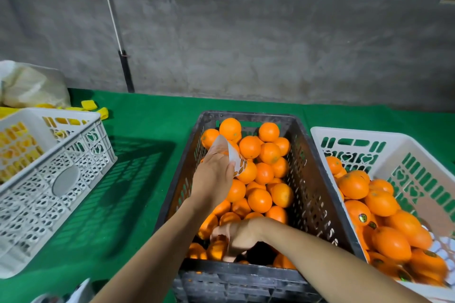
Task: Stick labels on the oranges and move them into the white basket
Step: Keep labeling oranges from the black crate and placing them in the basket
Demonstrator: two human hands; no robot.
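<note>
Left hand (213, 174) pinching label sheet (231, 155); right hand (236, 236) gripping an orange (216, 249) at six o'clock. Best pressing the label flat before moving to the three o'clock white basket (369, 138).

I counted three crates: one black crate (317, 179) at center, two white baskets (384, 140) (61, 155) at right and left. My two hands (211, 177) (236, 236) were in frame, with one label sheet (229, 152). The oranges (250, 146) were too many to count.

A white crate (61, 179) holding yellow pieces sits on green cloth (147, 130) beside a plastic bag (32, 86).
</note>
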